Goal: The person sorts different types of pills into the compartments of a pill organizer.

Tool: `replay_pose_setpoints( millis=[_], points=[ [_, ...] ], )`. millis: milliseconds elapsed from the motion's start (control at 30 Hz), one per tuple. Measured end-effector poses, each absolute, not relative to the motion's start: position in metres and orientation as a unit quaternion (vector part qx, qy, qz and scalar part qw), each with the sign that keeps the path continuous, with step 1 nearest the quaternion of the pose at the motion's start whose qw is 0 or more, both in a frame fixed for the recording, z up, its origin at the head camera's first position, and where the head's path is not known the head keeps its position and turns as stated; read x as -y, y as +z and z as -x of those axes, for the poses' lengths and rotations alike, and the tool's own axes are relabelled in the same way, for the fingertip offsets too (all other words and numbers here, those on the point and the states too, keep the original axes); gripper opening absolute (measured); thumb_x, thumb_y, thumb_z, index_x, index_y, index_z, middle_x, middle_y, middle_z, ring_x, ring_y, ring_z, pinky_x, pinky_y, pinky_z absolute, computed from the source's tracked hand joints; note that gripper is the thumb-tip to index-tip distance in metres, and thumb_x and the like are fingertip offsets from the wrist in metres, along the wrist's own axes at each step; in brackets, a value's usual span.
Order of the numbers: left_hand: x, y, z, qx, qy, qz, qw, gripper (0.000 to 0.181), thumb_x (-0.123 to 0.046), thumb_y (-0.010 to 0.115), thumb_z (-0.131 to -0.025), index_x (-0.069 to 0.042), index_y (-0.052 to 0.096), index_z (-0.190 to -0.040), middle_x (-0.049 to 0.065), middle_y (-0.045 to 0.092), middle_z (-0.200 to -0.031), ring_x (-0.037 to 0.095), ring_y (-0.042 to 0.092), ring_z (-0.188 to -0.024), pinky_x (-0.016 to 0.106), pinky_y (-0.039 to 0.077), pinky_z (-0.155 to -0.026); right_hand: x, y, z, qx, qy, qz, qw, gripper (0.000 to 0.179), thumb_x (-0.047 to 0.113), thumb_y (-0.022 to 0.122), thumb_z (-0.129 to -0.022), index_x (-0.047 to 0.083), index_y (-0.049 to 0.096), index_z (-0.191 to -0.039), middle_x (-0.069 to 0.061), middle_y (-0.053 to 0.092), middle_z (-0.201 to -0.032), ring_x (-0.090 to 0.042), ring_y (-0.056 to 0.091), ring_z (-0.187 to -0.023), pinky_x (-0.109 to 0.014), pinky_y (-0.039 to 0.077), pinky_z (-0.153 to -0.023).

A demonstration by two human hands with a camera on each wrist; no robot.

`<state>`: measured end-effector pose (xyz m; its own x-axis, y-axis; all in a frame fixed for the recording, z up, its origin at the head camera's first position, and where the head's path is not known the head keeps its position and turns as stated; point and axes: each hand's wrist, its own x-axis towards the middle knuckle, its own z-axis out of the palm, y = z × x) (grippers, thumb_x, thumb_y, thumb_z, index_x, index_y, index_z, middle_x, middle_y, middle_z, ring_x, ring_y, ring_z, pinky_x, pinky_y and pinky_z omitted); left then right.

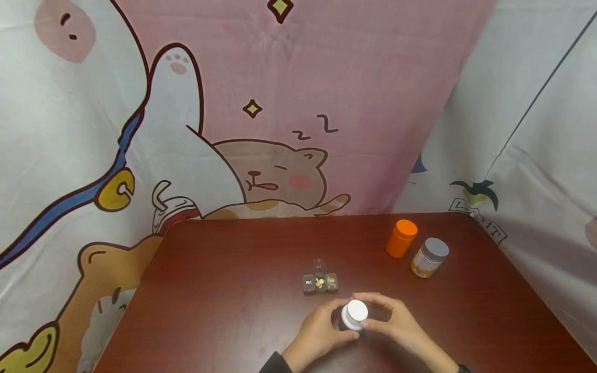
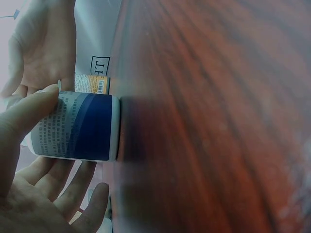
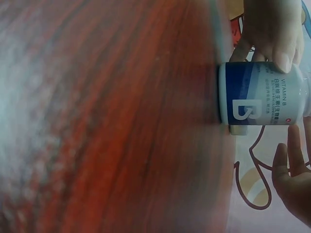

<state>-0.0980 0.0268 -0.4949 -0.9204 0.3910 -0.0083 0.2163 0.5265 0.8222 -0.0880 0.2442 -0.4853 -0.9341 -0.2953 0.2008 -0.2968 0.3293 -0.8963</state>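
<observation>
A white vitamin B bottle [image 3: 257, 94] with a blue band stands upright near the table's front edge, its white cap [image 1: 357, 310] on top. My left hand [image 1: 322, 327] grips the bottle's body from the left, the thumb [image 2: 41, 104] lying across the label. From the other side, my right hand [image 1: 398, 322] holds the cap between thumb and index finger. Just beyond sits a small grey pill organizer [image 1: 309, 284]. Its middle lid [image 1: 318, 266] is flipped back, and pale yellow tablets [image 1: 320, 283] show inside that compartment.
At the back right stand an orange bottle [image 1: 401, 239] and a white jar with a grey lid [image 1: 429, 257]. The dark red-brown table [image 1: 224, 280] ends at a printed cloth [image 1: 354, 93] behind it.
</observation>
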Motion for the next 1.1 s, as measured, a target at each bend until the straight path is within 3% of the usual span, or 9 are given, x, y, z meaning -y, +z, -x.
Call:
replay_pose_setpoints(
  millis=[367, 600, 867, 1000, 1100],
  points=[
    [-0.025, -0.495, 0.098, -0.867, 0.455, -0.18, 0.094, 0.063, -0.031, 0.094, -0.076, -0.015, 0.069, -0.131, 0.003, 0.074, -0.129, 0.025, 0.068, -0.121, 0.048, 0.055, -0.101, -0.241, -0.487, 0.094, 0.838, 0.459, -0.28, 0.097, 0.046, 0.011, 0.089, -0.081, 0.009, 0.074, -0.125, 0.001, 0.074, -0.119, -0.003, 0.062, -0.112, -0.019, 0.048, -0.097],
    [-0.026, -0.493, 0.098, -0.867, 0.456, -0.176, 0.096, 0.064, -0.032, 0.094, -0.075, -0.015, 0.069, -0.132, 0.004, 0.074, -0.129, 0.025, 0.068, -0.12, 0.047, 0.055, -0.101, -0.238, -0.479, 0.097, 0.851, 0.394, -0.314, 0.147, 0.049, 0.014, 0.093, -0.074, 0.012, 0.076, -0.119, 0.004, 0.074, -0.112, -0.009, 0.061, -0.105, -0.022, 0.051, -0.093],
    [-0.026, -0.494, 0.099, -0.865, 0.459, -0.184, 0.086, 0.062, -0.032, 0.094, -0.076, -0.018, 0.07, -0.131, 0.002, 0.075, -0.126, 0.022, 0.069, -0.118, 0.043, 0.056, -0.099, -0.227, -0.48, 0.087, 0.88, 0.374, -0.227, 0.184, 0.049, 0.02, 0.1, -0.063, 0.023, 0.077, -0.107, 0.012, 0.072, -0.104, -0.006, 0.063, -0.098, -0.021, 0.053, -0.086],
    [-0.026, -0.495, 0.099, -0.866, 0.458, -0.183, 0.083, 0.061, -0.031, 0.094, -0.075, -0.018, 0.071, -0.13, 0.001, 0.076, -0.125, 0.022, 0.07, -0.117, 0.044, 0.056, -0.099, -0.217, -0.48, 0.081, 0.895, 0.352, -0.176, 0.209, 0.052, 0.02, 0.102, -0.057, 0.024, 0.071, -0.097, 0.016, 0.069, -0.1, -0.006, 0.062, -0.095, -0.027, 0.055, -0.084],
    [-0.027, -0.497, 0.1, -0.868, 0.454, -0.181, 0.083, 0.06, -0.031, 0.094, -0.075, -0.017, 0.071, -0.129, 0.002, 0.076, -0.124, 0.023, 0.07, -0.117, 0.044, 0.056, -0.099, -0.21, -0.48, 0.077, 0.908, 0.35, -0.12, 0.196, 0.052, 0.02, 0.103, -0.057, 0.024, 0.067, -0.094, 0.018, 0.066, -0.099, -0.005, 0.06, -0.094, -0.031, 0.055, -0.083]
  ],
)
